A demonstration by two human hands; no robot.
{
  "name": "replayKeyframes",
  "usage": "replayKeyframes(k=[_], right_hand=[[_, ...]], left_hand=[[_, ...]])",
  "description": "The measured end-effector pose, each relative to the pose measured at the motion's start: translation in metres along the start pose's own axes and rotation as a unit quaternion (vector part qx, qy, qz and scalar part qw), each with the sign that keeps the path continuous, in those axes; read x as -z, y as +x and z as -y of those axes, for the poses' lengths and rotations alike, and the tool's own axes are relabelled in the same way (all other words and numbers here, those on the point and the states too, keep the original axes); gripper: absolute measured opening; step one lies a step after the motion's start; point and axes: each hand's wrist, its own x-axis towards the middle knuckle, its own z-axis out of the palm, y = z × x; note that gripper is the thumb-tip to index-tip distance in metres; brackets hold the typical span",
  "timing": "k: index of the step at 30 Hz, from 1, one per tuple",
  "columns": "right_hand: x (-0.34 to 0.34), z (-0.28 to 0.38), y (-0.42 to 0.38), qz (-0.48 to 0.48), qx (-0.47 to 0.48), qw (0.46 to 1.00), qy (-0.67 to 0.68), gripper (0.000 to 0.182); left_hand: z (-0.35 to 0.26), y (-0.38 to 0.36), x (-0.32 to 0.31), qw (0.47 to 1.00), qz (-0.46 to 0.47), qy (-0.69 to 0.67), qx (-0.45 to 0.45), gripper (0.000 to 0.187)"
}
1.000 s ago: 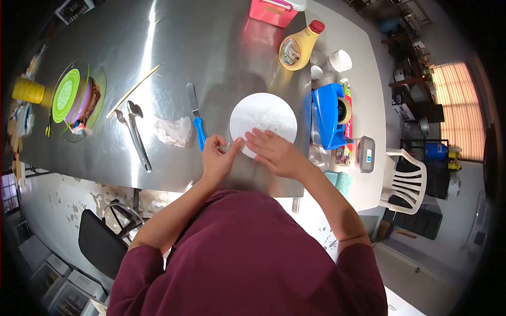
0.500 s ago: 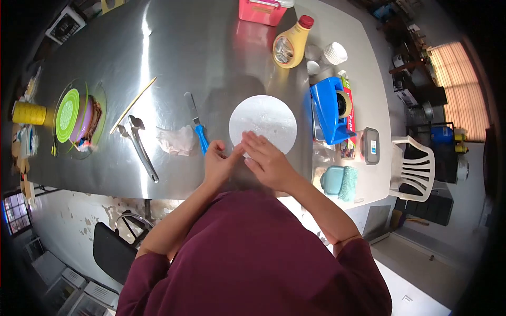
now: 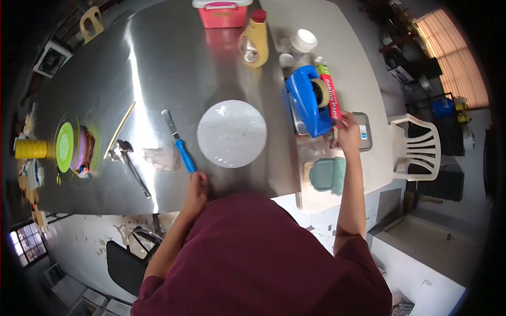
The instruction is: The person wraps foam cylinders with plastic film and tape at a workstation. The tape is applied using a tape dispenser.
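Note:
My right hand reaches to the right, its fingers closed at the edge of a red baking paper box. My left hand rests near the table's front edge with its fingers curled. It is beside the handle end of a blue-handled spatula; whatever lies inside the fingers is hidden. A round white board lies flat between my hands. Left of the spatula is a crumpled, see-through plastic piece. A blue tape dispenser with a roll of tape stands against the box.
Across the steel table are a metal tool, a wooden stick and a green-and-purple stack. A yellow bottle and pink box stand behind. At right are a lidded container, a teal item and a chair.
My hands were together over the board's front edge. My right hand has moved right to the baking paper box, my left hand down and left. The camera view has shifted.

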Motion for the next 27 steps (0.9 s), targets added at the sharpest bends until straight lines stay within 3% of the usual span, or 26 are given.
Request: replayKeyframes(k=[3,7,13,16,19,20,22,24,27], right_hand=[[-0.012,-0.017,0.013,0.035,0.010,0.997,0.075,0.027],[-0.013,-0.013,0.026,0.069,-0.063,0.993,0.071,0.029],[0.003,0.012,0.020,0.078,-0.070,0.975,0.195,0.028],[0.008,0.000,0.010,0.049,-0.060,0.964,0.253,0.031],[0.035,0.016,-0.006,0.016,-0.080,0.972,0.221,0.028],[0.040,0.010,-0.010,0.046,-0.087,0.983,0.153,0.026],[0.046,-0.004,-0.012,0.105,-0.099,0.989,0.013,0.024],[0.035,-0.015,-0.016,0.102,-0.077,0.990,-0.062,0.023],[0.018,-0.008,-0.015,0.079,-0.082,0.979,-0.167,0.023]], left_hand=[[0.007,-0.009,0.002,0.995,0.090,0.015,0.035,0.019],[0.019,-0.043,0.001,0.963,0.078,-0.163,0.198,0.007],[0.036,-0.087,0.008,0.959,-0.031,-0.017,0.281,0.037],[0.048,-0.091,-0.001,0.968,-0.101,0.046,0.224,0.036],[0.036,-0.084,-0.007,0.971,-0.187,0.106,0.107,0.015],[0.041,-0.089,0.003,0.977,-0.126,0.053,0.166,0.020],[0.050,-0.082,-0.001,0.983,-0.142,0.014,0.118,0.029],[0.051,-0.080,-0.001,0.990,-0.126,0.016,0.060,0.032],[0.000,-0.057,0.006,0.996,-0.066,0.065,-0.009,0.026]])
